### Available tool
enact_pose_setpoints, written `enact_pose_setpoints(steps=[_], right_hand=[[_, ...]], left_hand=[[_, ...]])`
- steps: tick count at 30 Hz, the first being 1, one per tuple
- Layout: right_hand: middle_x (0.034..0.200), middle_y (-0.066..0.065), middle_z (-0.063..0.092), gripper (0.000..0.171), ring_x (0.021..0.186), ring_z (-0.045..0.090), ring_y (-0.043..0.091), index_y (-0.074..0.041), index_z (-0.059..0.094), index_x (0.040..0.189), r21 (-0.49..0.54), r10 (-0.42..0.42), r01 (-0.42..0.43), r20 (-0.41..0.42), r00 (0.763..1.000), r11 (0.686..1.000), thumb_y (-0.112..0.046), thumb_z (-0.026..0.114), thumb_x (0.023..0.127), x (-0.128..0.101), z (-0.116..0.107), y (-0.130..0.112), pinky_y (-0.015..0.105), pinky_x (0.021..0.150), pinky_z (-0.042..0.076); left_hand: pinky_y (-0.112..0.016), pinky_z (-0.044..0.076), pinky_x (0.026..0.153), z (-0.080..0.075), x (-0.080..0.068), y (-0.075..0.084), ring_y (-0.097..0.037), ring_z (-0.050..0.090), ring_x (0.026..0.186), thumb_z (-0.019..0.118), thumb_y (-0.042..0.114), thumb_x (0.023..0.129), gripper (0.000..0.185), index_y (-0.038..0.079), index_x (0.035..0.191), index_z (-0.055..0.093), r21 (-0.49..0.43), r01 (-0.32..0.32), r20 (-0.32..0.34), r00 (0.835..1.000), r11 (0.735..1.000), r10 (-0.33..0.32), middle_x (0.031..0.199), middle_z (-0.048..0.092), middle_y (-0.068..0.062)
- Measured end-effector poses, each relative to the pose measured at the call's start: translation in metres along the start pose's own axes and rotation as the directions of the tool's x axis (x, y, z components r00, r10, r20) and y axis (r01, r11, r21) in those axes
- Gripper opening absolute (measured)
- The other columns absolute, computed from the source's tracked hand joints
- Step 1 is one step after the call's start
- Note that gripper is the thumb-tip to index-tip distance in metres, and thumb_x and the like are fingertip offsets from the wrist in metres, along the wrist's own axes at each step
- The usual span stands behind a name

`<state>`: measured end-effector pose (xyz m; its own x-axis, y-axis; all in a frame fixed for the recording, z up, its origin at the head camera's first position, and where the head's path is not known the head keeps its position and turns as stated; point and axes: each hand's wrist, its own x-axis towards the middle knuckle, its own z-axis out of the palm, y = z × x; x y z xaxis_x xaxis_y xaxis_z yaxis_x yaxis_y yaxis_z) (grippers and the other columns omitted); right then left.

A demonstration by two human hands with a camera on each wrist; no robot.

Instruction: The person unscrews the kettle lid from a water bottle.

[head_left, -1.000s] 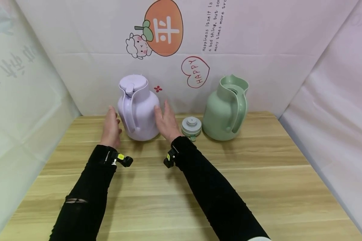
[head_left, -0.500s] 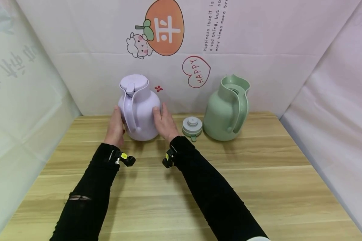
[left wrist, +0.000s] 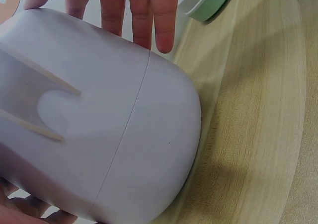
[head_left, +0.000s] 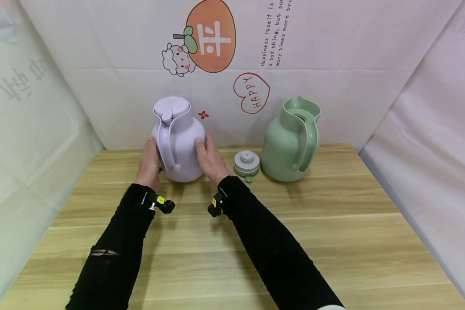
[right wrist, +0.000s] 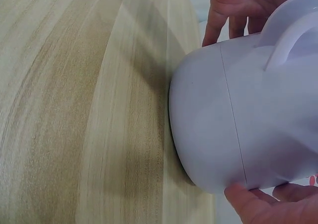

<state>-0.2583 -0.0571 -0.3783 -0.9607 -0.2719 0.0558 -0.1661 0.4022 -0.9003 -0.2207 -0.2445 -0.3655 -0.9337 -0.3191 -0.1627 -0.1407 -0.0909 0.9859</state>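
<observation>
A lilac thermos jug [head_left: 184, 146] stands upright on the wooden table, its lid on and its handle towards me. My left hand [head_left: 149, 165] holds its left side. On the right side my right hand [head_left: 211, 160] grips the body, thumb on the near face and fingers reaching round behind. In the left wrist view, fingers of the right hand [left wrist: 141, 15] show past the jug's far side. The right wrist view shows the jug's base at the table, with the left hand [right wrist: 248, 5] on the opposite side.
Right of the lilac jug stands a green thermos jug [head_left: 284, 146] without its lid. Between them lies a grey and green jug lid [head_left: 246, 163]. A white printed cloth [head_left: 333, 51] hangs behind the table [head_left: 314, 241].
My left hand has moved right onto the lilac jug's side. My right hand has closed in slightly from the other side. The jugs and the loose lid stay in place.
</observation>
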Motion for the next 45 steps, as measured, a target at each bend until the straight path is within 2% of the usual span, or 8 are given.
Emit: enact_pose_setpoints(steps=[12,21,28,34,38,42,45], right_hand=[[0.175,0.005,0.019,0.077,0.159,0.022,0.022,-0.019,0.005,0.169,-0.001,-0.021,0.021,0.021,1.0,1.0,-0.063,0.02,0.108,-0.002,-0.006,-0.003,0.04,0.129,0.021],[0.175,0.004,0.018,0.079,0.159,0.023,0.023,-0.019,0.005,0.169,-0.007,-0.014,0.015,0.031,0.999,1.0,-0.066,0.02,0.108,-0.006,-0.01,-0.005,0.041,0.129,0.02],[0.174,0.005,0.018,0.08,0.159,0.024,0.025,-0.021,0.002,0.169,0.008,-0.024,0.024,0.05,0.998,1.0,-0.068,0.019,0.107,-0.015,-0.014,-0.003,0.044,0.128,0.022],[0.174,0.007,0.021,0.078,0.158,0.026,0.026,-0.018,0.005,0.169,-0.005,-0.051,0.051,0.044,0.998,0.999,-0.065,0.02,0.108,-0.022,-0.018,-0.001,0.043,0.128,0.022],[0.172,0.008,0.027,0.076,0.156,0.031,0.026,-0.02,0.008,0.169,-0.014,-0.072,0.073,0.038,0.997,0.997,-0.064,0.021,0.108,-0.026,-0.018,0.002,0.043,0.127,0.026],[0.172,0.007,0.027,0.076,0.156,0.032,0.025,-0.021,0.008,0.169,-0.013,-0.066,0.067,0.035,0.997,0.998,-0.065,0.021,0.108,-0.031,-0.018,0.003,0.044,0.126,0.027],[0.171,0.006,0.029,0.074,0.156,0.032,0.025,-0.023,0.01,0.169,-0.008,-0.075,0.076,0.038,0.996,0.997,-0.064,0.021,0.108,-0.035,-0.019,0.004,0.045,0.126,0.028]], left_hand=[[-0.052,0.035,0.117,0.002,-0.005,0.004,-0.023,0.044,0.139,0.021,0.068,0.106,0.064,0.023,0.137,0.053,0.038,-0.015,0.015,1.0,0.999,0.014,0.153,0.045,0.0],[-0.052,0.038,0.115,0.005,-0.017,0.005,-0.024,0.047,0.135,0.024,0.068,0.106,0.059,0.024,0.132,0.053,0.076,-0.021,-0.033,0.999,0.997,0.023,0.15,0.048,-0.003],[-0.047,0.04,0.111,0.008,-0.023,0.004,-0.022,0.049,0.13,0.024,0.065,0.107,0.056,0.024,0.128,0.055,0.093,-0.056,-0.048,0.997,0.994,0.061,0.144,0.051,-0.003],[-0.039,0.043,0.1,0.011,-0.032,-0.001,-0.021,0.05,0.123,0.026,0.064,0.108,0.053,0.022,0.125,0.054,0.114,-0.1,-0.058,0.993,0.988,0.107,0.137,0.052,-0.004],[-0.04,0.043,0.104,0.012,-0.039,-0.004,-0.021,0.049,0.126,0.026,0.066,0.107,0.055,0.023,0.13,0.052,0.12,-0.097,-0.072,0.992,0.988,0.106,0.14,0.05,-0.005],[-0.044,0.041,0.11,0.012,-0.044,-0.007,-0.022,0.049,0.129,0.026,0.068,0.106,0.06,0.022,0.136,0.051,0.123,-0.093,-0.074,0.992,0.988,0.103,0.143,0.049,-0.005],[-0.042,0.04,0.111,0.013,-0.049,-0.009,-0.021,0.048,0.128,0.027,0.067,0.106,0.06,0.022,0.137,0.051,0.121,-0.09,-0.092,0.991,0.989,0.101,0.142,0.05,-0.006]])
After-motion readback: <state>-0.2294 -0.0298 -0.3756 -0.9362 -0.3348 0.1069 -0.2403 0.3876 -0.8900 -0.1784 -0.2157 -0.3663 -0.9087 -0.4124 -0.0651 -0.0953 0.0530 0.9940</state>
